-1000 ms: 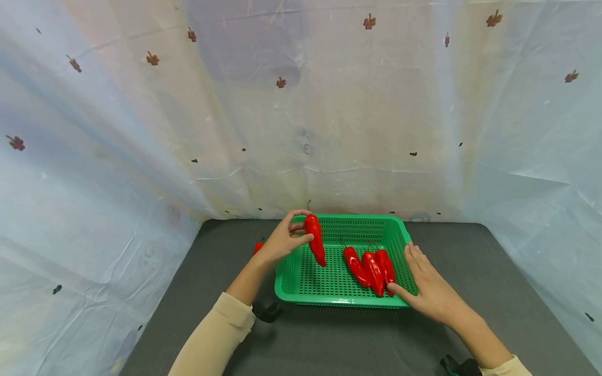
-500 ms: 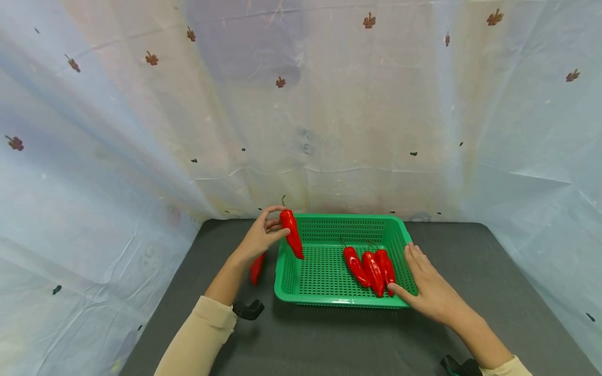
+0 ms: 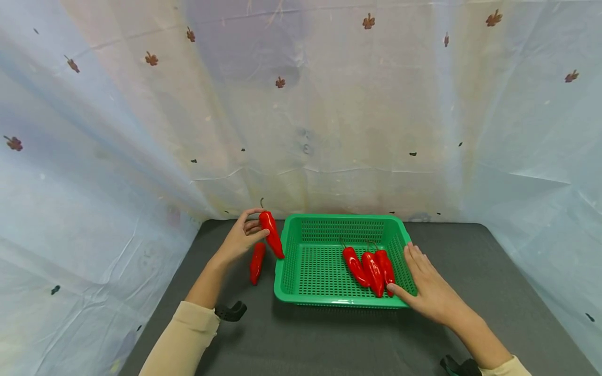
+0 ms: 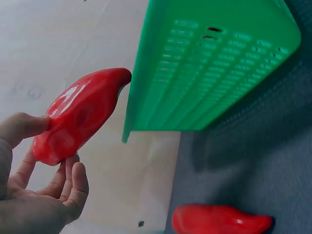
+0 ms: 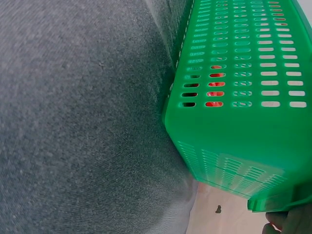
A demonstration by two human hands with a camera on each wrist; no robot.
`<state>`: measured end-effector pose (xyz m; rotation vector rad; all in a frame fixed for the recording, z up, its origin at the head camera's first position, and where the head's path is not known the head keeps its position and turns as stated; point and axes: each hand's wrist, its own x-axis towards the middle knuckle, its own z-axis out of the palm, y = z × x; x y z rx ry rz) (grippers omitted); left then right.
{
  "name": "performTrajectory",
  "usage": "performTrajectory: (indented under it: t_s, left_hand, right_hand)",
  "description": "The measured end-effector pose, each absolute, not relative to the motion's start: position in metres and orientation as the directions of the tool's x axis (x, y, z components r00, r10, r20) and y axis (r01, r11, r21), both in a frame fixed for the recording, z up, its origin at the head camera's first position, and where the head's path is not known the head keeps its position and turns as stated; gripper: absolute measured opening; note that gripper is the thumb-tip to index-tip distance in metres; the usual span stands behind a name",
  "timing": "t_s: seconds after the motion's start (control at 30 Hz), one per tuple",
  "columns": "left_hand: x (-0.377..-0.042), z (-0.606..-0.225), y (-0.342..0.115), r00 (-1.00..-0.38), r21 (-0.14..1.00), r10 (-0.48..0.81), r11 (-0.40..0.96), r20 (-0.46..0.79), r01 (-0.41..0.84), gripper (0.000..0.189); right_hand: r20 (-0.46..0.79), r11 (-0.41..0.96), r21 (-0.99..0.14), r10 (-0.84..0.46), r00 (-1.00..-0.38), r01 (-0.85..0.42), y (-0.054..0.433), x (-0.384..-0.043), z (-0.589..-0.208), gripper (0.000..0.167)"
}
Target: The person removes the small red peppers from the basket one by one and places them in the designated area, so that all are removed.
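My left hand (image 3: 241, 238) pinches a glossy red chili pepper (image 3: 271, 233) near its stem end, between thumb and fingers. In the head view the pepper's tip overlaps the left rim of the green basket (image 3: 343, 302); the left wrist view has this held pepper (image 4: 80, 114) beside the basket's outer wall (image 4: 195, 73). On the table left of the basket lies another red pepper (image 3: 256, 263). Three red peppers (image 3: 372, 272) lie together at the right inside the basket. With fingers straight, my right hand (image 3: 430, 289) rests along the basket's right rim.
The basket stands on a dark grey table (image 3: 338, 339). Behind it hangs a pale sheet (image 3: 357, 130) with leaf prints, which also runs along the left and right sides. A dark wrist strap (image 3: 231, 312) sits at the left wrist.
My left hand has carried the held pepper leftward from over the basket to its left rim. The pepper on the table has come into fuller view. The right hand has stayed still.
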<state>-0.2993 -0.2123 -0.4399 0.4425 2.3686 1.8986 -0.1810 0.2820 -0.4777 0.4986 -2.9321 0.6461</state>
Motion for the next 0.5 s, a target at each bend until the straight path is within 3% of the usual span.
performTrajectory:
  t_s: [0.5]
  left_hand:
    - [-0.301,-0.442,-0.244,-0.971,0.955,0.211,0.249,0.112,0.164,0.069]
  right_hand:
    - [0.173,0.860,-0.375,-0.301,-0.938,-0.346,0.281,-0.182,-0.476,0.107]
